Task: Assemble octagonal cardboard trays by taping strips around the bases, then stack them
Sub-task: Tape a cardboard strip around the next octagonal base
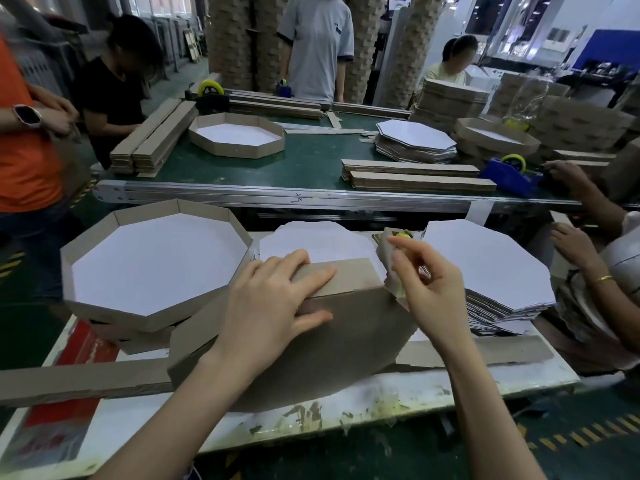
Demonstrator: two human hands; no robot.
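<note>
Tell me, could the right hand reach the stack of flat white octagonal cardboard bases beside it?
Probably yes. The stack of flat white octagonal cardboard bases lies right of the right hand, its top bare, nothing between. But the hand pinches what looks like tape, so it must let go first.

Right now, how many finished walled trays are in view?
3. Near-left tray, atop a stack that may hide more; left tray on the green table; far-right tray there. The half-taped tray isn't counted.
</note>
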